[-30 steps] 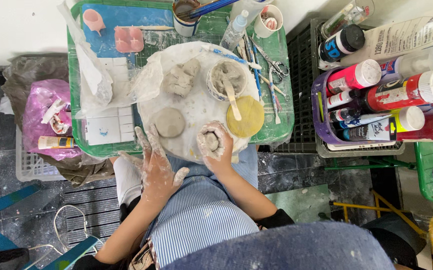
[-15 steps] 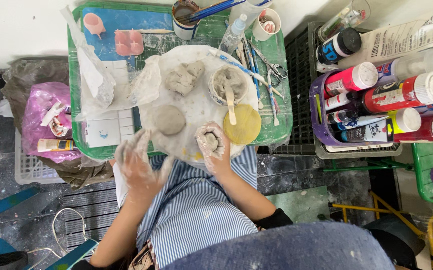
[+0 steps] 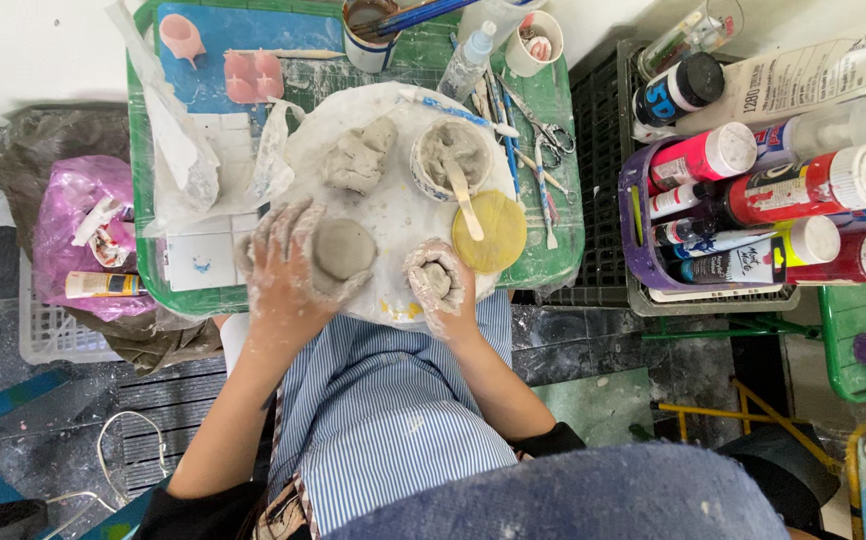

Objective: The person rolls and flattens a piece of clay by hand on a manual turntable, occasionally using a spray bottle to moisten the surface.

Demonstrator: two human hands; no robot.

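Left hand now cups clay disc (was off-board).

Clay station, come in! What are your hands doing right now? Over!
Left hand cupped around the round clay ball. Right hand closed on a small clay piece. Clay-slip bowl and yellow sponge sit close by.

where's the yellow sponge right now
In the head view the yellow sponge lies right of centre on the green tray, just below the clay-filled bowl and up-right of the right hand.
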